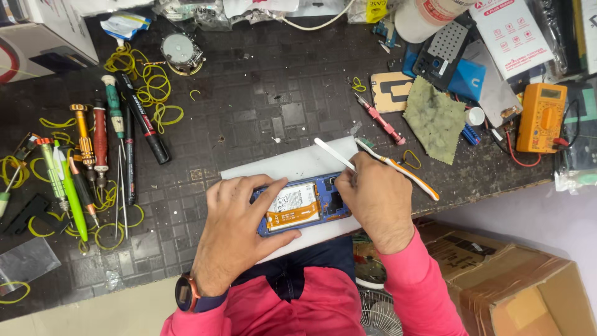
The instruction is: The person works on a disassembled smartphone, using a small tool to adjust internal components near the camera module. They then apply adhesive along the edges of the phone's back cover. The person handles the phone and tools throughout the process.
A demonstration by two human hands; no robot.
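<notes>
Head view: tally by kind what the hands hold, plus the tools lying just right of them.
Opened blue phone: 1
White pry tool: 1
Toothbrush: 1
Pink screwdriver: 1
Total: 4

Head camera, close, looking straight down at workbench

Opened blue phone lies flat on a white sheet, back off, battery and orange ribbon cable showing; a thin white tool angles into its top end.
</notes>
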